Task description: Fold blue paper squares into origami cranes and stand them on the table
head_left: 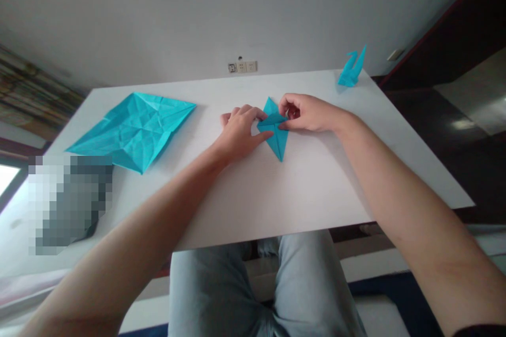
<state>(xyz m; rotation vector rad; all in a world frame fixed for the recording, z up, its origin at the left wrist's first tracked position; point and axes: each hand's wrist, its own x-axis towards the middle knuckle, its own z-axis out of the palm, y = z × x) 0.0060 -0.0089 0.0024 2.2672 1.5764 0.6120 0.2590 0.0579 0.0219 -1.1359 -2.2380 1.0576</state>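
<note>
The folded turquoise origami piece (281, 146) lies on the white table (276, 197) in front of me, between my hands, one narrow point towards me and another towards the wall (197, 21). A crease runs across its middle, and a split line goes down the near half. My left hand (238, 130) rests over its left side, thumb and index finger apart in a narrow gap, both on the paper. My right hand (308, 113) is at its right edge, thumb on the paper, index finger just above, the others curled in; I cannot tell whether a layer is caught between them.

If my left thumb presses unevenly, I judge the piece could turn on the smooth tabletop and the crossing crease could set askew. Too hard a pull from the right could tear the thin-looking paper where folds meet, and picking up two layers instead of one would put a crease in the wrong place.

Farther left, the opened, heavily creased turquoise sheet (138, 131) lies well clear of my fingers, though my left forearm could brush its near corner if it swung outward. The turquoise paper crane (351, 71) stands at the far right corner, where a bump to the table could tip it off the edge
</note>
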